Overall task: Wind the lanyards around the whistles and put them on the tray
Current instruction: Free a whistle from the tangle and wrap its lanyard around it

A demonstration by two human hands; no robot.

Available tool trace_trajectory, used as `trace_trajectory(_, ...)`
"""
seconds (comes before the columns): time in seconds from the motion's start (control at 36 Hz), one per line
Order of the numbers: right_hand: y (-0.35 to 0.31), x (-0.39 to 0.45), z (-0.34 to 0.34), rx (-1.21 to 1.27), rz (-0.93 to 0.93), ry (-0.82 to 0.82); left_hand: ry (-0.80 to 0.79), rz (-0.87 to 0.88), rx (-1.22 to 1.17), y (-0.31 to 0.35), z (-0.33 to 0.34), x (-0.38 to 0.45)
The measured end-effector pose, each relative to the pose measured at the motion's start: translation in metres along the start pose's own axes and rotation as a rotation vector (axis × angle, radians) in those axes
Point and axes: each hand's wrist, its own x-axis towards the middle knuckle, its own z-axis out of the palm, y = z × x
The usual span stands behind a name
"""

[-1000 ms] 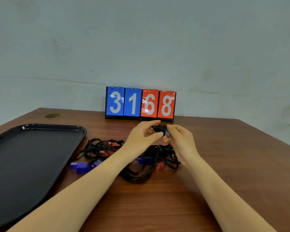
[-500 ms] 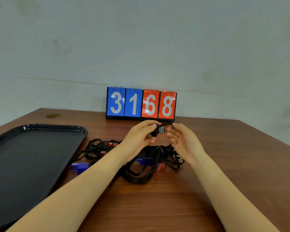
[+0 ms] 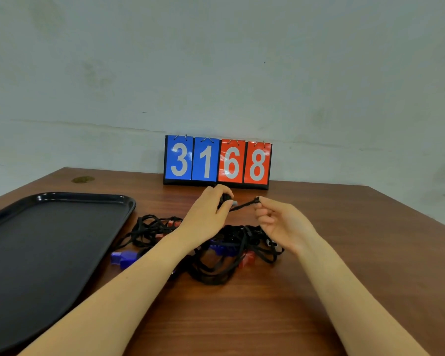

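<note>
Brown wood-grain desk (image 3: 242, 317): carries all items listed. Black oblong plastic tray with raised rim (image 3: 124, 199): set at the left of the desk, nothing seen lying in it. Heap of tangled black flat-cord lanyards (image 3: 216, 273): lies on the desk to the right of the tray, under both forearms; blue plastic whistles and red plastic whistles are caught up in it. One blue plastic whistle (image 3: 122, 258) is seen at the heap's left edge, just beside the tray rim; one red plastic whistle (image 3: 245, 260) is seen at the heap's right side. Left hand (image 3: 206, 214): raised above the heap, its grip curled round a small dark whistle already wrapped in black cord (image 3: 226, 199); the whistle's colour cannot be told, only a pale tip being shown at the thumb. Black lanyard end (image 3: 244, 205): stretched taut from the wrapped whistle rightward to the other hand. Right hand (image 3: 280, 222): held beside the left, apart from it; the lanyard end is pinched between thumb and forefinger, the remaining fingers loosely curled. Flip scoreboard with two blue cards and two red cards, white digits 3 1 6 8 (image 3: 217, 161): stood upright at the desk's far edge against a pale grey-green wall (image 3: 216, 73). Small round brownish mark (image 3: 83, 179): noted on the desk beyond the tray.
</note>
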Motion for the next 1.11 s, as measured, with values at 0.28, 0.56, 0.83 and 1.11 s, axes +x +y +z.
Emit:
trace_trajectory(0.28, 0.014, -0.005, 0.006, -1.339, -0.301, -0.005, 0.189, -0.063, -0.192, 0.002, -0.008, 0.004)
trace_trajectory(0.56, 0.013, -0.008, 0.007, -1.176, -0.403, -0.072, 0.127, -0.104, -0.235, 0.003, -0.012, 0.003)
trace_trajectory(0.83, 0.010, 0.002, -0.003, -1.036, -0.611, 0.219, -0.237, -0.182, -0.592, 0.020, -0.004, -0.005)
trace_trajectory(1.11, 0.024, 0.003, 0.000, -1.277, -0.729, 0.198, -0.077, -0.529, -1.305, 0.029, 0.001, -0.004)
